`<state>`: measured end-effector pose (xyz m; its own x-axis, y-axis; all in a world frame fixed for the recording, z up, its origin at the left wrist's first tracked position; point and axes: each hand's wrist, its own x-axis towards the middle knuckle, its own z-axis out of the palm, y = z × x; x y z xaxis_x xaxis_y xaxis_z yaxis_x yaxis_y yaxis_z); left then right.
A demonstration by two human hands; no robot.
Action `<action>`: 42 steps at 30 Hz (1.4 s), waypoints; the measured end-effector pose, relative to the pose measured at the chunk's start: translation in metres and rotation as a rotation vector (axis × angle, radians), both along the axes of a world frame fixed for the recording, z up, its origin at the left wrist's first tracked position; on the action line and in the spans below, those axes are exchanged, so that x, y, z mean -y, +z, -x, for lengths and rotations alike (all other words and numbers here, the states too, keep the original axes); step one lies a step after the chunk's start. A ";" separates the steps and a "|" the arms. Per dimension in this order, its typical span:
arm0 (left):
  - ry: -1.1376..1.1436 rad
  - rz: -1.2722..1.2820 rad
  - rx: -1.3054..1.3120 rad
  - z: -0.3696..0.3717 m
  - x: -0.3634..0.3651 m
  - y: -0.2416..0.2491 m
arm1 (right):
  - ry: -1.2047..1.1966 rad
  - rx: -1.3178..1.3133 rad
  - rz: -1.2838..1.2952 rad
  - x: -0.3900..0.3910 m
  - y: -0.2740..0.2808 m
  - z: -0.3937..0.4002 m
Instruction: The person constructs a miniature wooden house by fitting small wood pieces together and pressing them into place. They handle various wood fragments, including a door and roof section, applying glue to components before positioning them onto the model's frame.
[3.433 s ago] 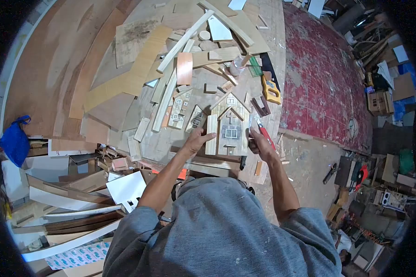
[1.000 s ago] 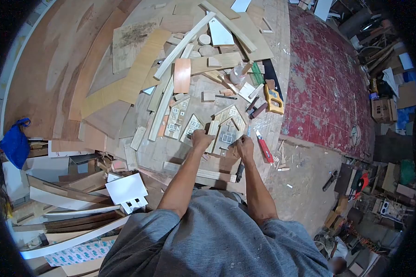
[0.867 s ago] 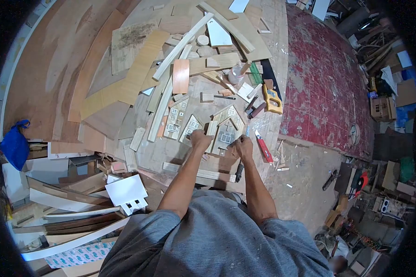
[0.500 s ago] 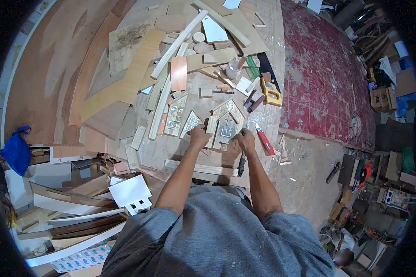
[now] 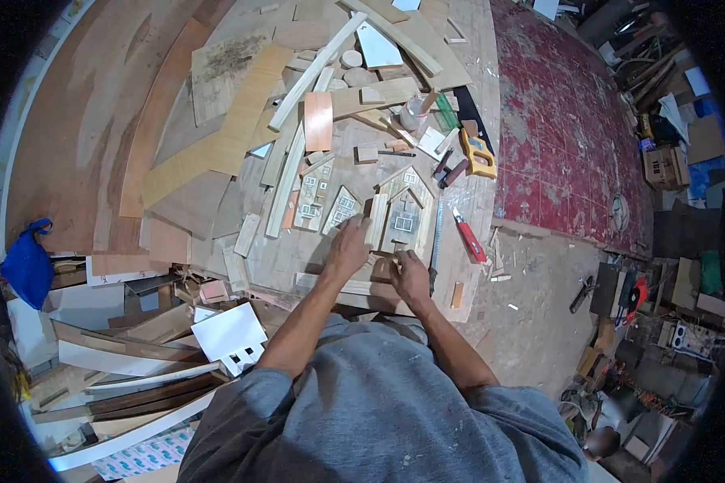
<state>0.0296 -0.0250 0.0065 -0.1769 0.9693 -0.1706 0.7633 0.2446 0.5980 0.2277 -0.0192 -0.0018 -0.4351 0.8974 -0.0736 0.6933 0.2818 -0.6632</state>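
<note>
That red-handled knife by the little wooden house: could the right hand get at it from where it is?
Probably yes. The red-handled knife lies uncovered on the bench, just right of the wooden house, and nothing stands between it and the right hand.

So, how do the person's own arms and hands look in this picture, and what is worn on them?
Both forearms are bare. The left hand and right hand wear no gloves, and no watch or ring can be seen. A grey short-sleeved shirt, marked with pale dusty specks, covers the shoulders and upper arms.
</note>
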 end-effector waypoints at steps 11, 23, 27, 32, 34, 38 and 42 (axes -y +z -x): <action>-0.549 -0.382 -0.450 -0.001 0.017 -0.037 | -0.037 0.114 0.006 0.023 -0.011 -0.014; -0.629 -0.464 -0.490 0.007 0.011 -0.037 | 0.152 0.068 0.060 0.027 -0.026 0.010; -0.534 -0.414 -0.181 0.019 0.008 -0.008 | 0.093 0.089 -0.014 0.027 -0.025 0.029; -0.031 -0.426 0.055 0.047 0.031 -0.004 | 0.104 0.154 0.087 0.026 -0.040 0.031; 0.058 -0.430 0.046 0.046 0.041 0.010 | 0.112 0.142 0.047 0.025 -0.032 0.028; 0.277 -0.041 0.496 0.042 0.068 -0.018 | 0.070 0.029 -0.073 0.022 -0.003 0.020; 0.381 0.063 1.003 0.011 0.056 0.003 | 0.009 -0.077 -0.107 0.008 0.029 0.028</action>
